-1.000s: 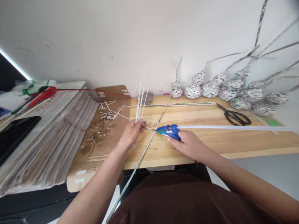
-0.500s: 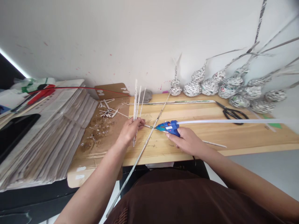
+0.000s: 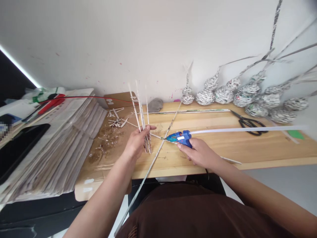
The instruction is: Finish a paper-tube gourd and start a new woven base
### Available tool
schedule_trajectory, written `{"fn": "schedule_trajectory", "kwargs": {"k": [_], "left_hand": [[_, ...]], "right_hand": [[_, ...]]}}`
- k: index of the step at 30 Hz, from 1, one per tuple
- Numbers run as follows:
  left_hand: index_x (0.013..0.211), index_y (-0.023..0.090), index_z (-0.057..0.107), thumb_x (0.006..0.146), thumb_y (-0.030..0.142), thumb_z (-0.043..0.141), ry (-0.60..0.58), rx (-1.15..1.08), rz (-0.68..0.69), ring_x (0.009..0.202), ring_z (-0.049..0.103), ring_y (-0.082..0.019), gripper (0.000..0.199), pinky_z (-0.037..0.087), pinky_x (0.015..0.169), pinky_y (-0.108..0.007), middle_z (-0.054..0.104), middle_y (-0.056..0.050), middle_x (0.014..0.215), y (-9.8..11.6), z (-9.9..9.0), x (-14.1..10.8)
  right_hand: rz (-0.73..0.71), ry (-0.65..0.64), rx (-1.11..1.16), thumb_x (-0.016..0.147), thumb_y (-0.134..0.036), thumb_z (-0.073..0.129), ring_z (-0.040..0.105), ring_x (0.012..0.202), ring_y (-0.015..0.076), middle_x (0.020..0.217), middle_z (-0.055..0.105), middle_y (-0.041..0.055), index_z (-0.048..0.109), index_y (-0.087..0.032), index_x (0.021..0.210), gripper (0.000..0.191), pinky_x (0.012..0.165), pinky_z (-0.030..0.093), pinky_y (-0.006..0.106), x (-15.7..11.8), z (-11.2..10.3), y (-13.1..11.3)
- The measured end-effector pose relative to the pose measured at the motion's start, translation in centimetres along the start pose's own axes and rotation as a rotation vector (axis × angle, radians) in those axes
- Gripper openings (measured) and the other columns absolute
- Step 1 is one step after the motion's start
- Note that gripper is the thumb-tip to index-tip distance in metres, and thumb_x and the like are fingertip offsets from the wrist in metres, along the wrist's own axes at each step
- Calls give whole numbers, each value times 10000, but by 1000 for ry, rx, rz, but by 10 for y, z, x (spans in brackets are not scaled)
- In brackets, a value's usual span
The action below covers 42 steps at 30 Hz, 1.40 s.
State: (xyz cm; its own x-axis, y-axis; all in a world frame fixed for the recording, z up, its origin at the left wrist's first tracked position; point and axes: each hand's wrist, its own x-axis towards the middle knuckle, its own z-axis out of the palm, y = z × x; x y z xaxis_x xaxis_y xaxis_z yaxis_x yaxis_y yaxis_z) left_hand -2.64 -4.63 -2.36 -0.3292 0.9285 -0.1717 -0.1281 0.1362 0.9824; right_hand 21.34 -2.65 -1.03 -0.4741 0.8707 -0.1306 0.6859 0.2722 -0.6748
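My left hand (image 3: 138,138) is closed around several thin rolled newspaper sticks (image 3: 140,107), which stand up out of it, fanned apart. My right hand (image 3: 198,150) grips a blue hot glue gun (image 3: 182,138) with a long clear glue stick (image 3: 228,130) running out of its back to the right. The gun's nozzle meets the spot where a long paper stick (image 3: 153,162) crosses another one lying sideways on the board. That long stick slants from the wall side down past the table's front edge. Whether glue is coming out is too small to tell.
Woven newspaper gourds (image 3: 205,94) with long tails line the wall at the right. Black scissors (image 3: 250,125) lie before them. A tall stack of newspapers (image 3: 81,142) with a phone (image 3: 23,147) stands left, beside paper scraps (image 3: 117,119) on cardboard. A grey lump (image 3: 155,105) sits near the wall.
The sticks in my left hand have tilted and spread wider apart. My right hand keeps the glue gun's nozzle at the crossing. The whole view has shifted slightly.
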Motion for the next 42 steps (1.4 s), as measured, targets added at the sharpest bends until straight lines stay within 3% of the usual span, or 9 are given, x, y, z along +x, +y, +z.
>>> {"fn": "schedule_trajectory", "kwargs": {"k": [2,5,14,18,23,29,34,40,42], "left_hand": [[896,158,746,684,504,751,-25,-40,12,459,383,-68,406,291,430,-207,454,53,546,5,-1,0],[878,157,735,661,511,772,-44,-70,57,488,410,-70,416,308,456,-205,498,39,584,8,0,2],[895,153,709,742,519,719,-67,-17,215,549,440,-68,397,310,489,-198,560,14,677,7,11,9],[916,158,696,751,499,707,-78,-3,241,556,480,-79,379,391,531,-209,577,14,693,6,16,11],[905,141,686,758,459,702,-82,35,268,712,591,-130,351,521,668,-264,628,-24,768,6,21,11],[905,135,688,734,361,722,-84,19,246,783,624,-134,286,554,777,-299,651,-28,841,6,21,9],[927,130,711,729,291,714,-67,117,235,745,666,-148,255,564,778,-304,686,-30,807,7,22,5],[957,185,753,771,381,697,-50,350,276,674,648,-164,276,561,569,-270,734,-46,886,2,17,-12],[935,222,770,788,393,688,-25,454,325,681,654,-177,240,558,595,-281,746,-39,879,-1,14,-18]], "right_hand": [[-5,-8,-10,920,-443,482,565,523,154,574,622,37,470,-205,579,416,527,365,256,-1,-1,0],[-4,-12,-38,917,-439,488,574,540,159,571,622,38,483,-204,568,420,538,366,254,-2,-3,-1],[3,11,-45,903,-470,499,565,529,162,572,622,43,479,-205,578,420,535,366,262,-2,-1,-2],[26,24,18,895,-517,497,548,506,162,553,607,35,491,-208,583,439,513,362,265,-2,2,2],[-4,29,3,903,-493,491,554,528,165,555,609,39,489,-208,574,436,534,365,267,-4,2,1],[-41,53,-70,922,-493,463,528,559,159,599,610,44,479,-204,601,432,556,325,267,-5,3,2],[-99,85,-169,921,-472,470,501,561,154,616,593,39,477,-201,632,396,563,301,273,-6,4,3],[-39,51,-8,921,-479,477,557,571,163,596,613,34,473,-207,595,424,563,348,263,-6,2,5],[-32,38,27,924,-478,473,564,557,161,573,605,26,463,-209,584,434,560,362,259,-6,2,6]]}}
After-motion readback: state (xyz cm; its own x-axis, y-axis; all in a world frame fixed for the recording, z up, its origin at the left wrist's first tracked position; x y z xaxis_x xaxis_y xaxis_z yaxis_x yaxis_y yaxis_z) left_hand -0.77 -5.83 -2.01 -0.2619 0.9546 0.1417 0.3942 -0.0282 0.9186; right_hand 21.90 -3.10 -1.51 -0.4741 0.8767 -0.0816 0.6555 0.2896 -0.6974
